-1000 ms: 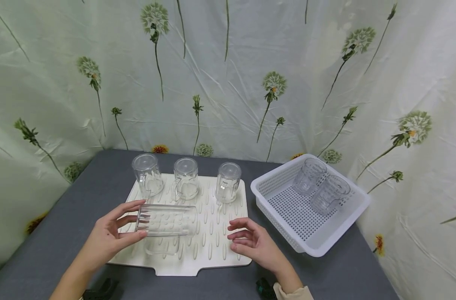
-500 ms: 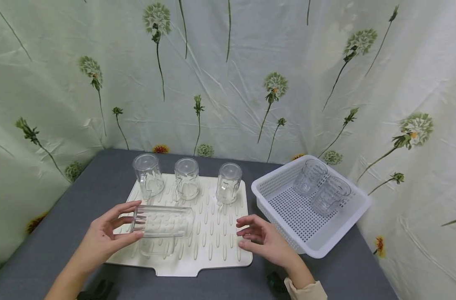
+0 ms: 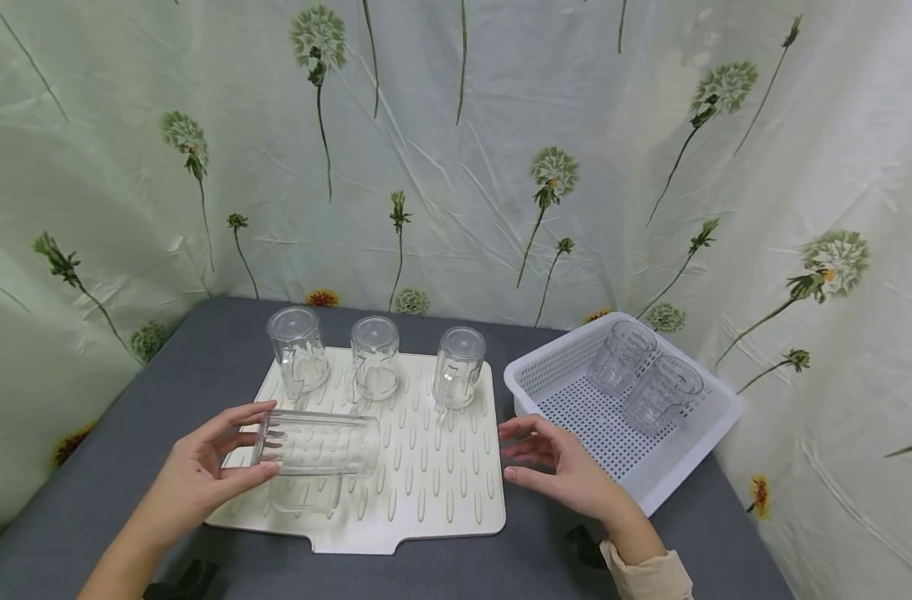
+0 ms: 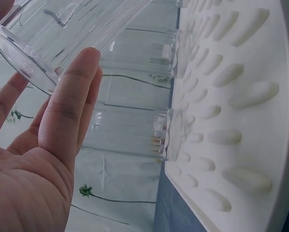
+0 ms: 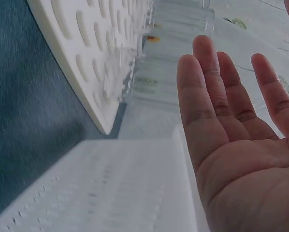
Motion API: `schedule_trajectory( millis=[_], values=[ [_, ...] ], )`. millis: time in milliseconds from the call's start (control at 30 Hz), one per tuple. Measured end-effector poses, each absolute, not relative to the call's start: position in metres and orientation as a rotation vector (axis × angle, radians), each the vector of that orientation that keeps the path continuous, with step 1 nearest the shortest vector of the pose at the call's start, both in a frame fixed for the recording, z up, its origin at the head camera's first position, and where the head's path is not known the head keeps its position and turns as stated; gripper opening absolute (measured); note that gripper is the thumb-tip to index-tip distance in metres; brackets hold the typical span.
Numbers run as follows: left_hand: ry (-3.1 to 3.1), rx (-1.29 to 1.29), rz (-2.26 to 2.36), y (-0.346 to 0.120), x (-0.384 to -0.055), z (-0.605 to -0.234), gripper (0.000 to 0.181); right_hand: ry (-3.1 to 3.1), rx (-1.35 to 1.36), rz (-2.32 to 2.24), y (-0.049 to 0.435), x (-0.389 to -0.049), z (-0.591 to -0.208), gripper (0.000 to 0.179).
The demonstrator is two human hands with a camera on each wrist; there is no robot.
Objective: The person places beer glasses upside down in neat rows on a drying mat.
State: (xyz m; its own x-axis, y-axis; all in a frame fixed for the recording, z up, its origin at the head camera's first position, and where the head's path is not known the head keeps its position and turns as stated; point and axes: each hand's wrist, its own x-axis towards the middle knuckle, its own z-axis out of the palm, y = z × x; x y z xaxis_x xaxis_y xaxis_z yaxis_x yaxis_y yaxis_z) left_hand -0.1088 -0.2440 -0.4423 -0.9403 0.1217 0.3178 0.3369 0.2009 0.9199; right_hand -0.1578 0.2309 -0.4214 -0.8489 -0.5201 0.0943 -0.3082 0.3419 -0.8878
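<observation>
My left hand (image 3: 208, 467) grips a clear glass mug (image 3: 324, 443) by its base end. The mug lies sideways in the air over the white draining board (image 3: 441, 500), mouth pointing right and handle hanging below. In the left wrist view the fingers wrap the thick base of the mug (image 4: 33, 55). My right hand (image 3: 564, 462) holds nothing; it hovers between the board's right edge and the white basket (image 3: 523, 383). The right wrist view shows its fingers (image 5: 197, 92) loosely extended beside the basket wall (image 5: 135, 188).
Three upside-down glass mugs stand along the back of the board: left mug (image 3: 298, 350), middle mug (image 3: 375, 358), right mug (image 3: 458, 367). Two more, a rear mug (image 3: 621, 358) and a front mug (image 3: 660, 396), sit in the basket. A flowered curtain (image 3: 456, 167) hangs behind the table.
My right hand has moved right, from over the board's right side to the near side of the basket. The left hand has shifted slightly left with the mug.
</observation>
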Motion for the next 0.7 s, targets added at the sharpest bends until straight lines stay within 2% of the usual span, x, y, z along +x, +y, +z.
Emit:
schedule_trajectory(
  millis=[700],
  values=[
    [-2.434,-0.344,-1.570,-0.257,-0.103,-0.436,0.073,2.452,-0.750,-1.547,0.271,-0.169,-0.394,0.048]
  ],
)
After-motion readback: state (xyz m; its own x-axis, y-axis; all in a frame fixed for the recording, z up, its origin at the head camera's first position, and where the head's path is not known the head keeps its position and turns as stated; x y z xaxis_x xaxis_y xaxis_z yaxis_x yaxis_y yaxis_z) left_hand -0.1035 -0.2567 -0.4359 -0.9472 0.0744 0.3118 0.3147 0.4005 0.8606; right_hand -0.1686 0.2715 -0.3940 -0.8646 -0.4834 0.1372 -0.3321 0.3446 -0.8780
